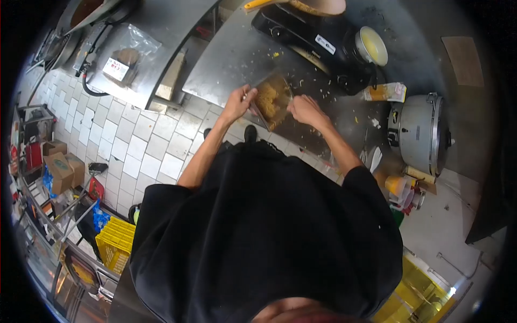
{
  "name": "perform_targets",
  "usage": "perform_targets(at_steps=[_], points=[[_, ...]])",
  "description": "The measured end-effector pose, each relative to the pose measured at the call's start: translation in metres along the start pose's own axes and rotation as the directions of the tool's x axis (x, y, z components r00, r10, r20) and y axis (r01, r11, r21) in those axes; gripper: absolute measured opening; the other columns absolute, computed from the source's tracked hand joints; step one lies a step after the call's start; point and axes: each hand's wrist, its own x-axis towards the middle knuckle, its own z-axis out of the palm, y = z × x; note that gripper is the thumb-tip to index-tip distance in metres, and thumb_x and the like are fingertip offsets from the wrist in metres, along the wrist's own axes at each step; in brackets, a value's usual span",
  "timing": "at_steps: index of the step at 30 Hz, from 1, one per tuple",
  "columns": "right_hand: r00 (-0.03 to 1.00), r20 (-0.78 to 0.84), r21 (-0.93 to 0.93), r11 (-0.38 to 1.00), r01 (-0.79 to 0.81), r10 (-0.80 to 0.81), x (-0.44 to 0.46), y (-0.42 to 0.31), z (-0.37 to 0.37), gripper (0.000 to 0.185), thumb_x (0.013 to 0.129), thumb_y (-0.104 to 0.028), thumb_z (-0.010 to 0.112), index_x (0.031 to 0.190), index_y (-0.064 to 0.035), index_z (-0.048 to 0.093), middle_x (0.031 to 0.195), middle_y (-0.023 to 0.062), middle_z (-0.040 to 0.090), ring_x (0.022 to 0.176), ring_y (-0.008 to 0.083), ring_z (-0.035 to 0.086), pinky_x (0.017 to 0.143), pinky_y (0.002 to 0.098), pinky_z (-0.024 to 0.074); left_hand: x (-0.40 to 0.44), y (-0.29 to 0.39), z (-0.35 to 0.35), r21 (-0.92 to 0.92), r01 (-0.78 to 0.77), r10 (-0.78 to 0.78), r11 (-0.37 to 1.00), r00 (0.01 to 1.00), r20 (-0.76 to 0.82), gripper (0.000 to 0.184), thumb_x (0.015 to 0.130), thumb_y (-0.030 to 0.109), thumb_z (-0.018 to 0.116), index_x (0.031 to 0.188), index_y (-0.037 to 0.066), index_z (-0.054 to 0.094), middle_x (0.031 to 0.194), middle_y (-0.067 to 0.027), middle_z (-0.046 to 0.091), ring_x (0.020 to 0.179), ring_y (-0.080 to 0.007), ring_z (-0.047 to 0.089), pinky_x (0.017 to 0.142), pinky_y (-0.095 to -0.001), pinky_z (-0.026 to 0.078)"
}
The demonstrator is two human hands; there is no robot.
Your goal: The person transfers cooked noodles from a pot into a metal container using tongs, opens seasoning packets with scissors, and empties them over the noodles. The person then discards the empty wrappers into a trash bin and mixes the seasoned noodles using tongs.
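A rectangular metal pan (254,106) sits tilted at the front edge of the steel table, with clumpy golden-brown food (271,100) in it. My left hand (238,103) grips its left rim, thumb on top. At the pan's right side my right hand (308,112) is closed in a fist; whatever it holds is hidden by the fingers. Pale food scraps lie scattered on the table around the pan.
Behind the pan stands a black portable stove (304,46). A pale bowl with yellow contents (371,46) stands to its right. A large silver cooker (417,132) is at the far right. On the left table lies a labelled plastic bag (123,64). A yellow crate (116,245) stands lower left.
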Motion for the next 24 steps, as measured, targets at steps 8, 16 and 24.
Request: perform_targets(at_steps=[8, 16, 24], points=[[0.998, -0.062, 0.139, 0.99, 0.027, -0.019, 0.001, -0.002, -0.021, 0.018, 0.09, -0.02, 0.062, 0.093, -0.0094, 0.076, 0.091, 0.0201, 0.071, 0.092, 0.0416, 0.067, 0.084, 0.0486, 0.0524, 0.012, 0.005, -0.002, -0.036, 0.019, -0.02, 0.999, 0.999, -0.036, 0.033, 0.104, 0.03, 0.055, 0.091, 0.0, 0.057, 0.069, -0.0021, 0.055, 0.059, -0.0138, 0.065, 0.055, -0.0294, 0.046], [0.998, -0.067, 0.18, 0.984, -0.004, 0.016, 0.006, 0.013, -0.026, 0.021, 0.091, -0.023, 0.061, 0.095, -0.0091, 0.076, 0.09, 0.0199, 0.071, 0.09, 0.04, 0.068, 0.081, 0.0476, 0.0526, 0.016, -0.007, 0.0, -0.027, 0.045, -0.046, 0.999, 0.999, -0.026, 0.035, 0.104, 0.031, 0.055, 0.095, -0.002, 0.059, 0.079, -0.005, 0.062, 0.063, -0.0141, 0.067, 0.053, -0.0274, 0.045], [0.998, -0.067, -0.16, 0.987, -0.018, 0.008, 0.002, 0.008, -0.014, 0.017, 0.089, -0.02, 0.063, 0.094, -0.011, 0.077, 0.089, 0.0176, 0.071, 0.087, 0.039, 0.068, 0.079, 0.0452, 0.0531, 0.021, -0.004, -0.004, 0.056, -0.015, 0.019, 0.998, 0.998, -0.068, 0.035, 0.104, 0.031, 0.055, 0.097, -0.004, 0.059, 0.077, -0.0081, 0.063, 0.056, -0.0184, 0.068, 0.058, -0.0305, 0.049]])
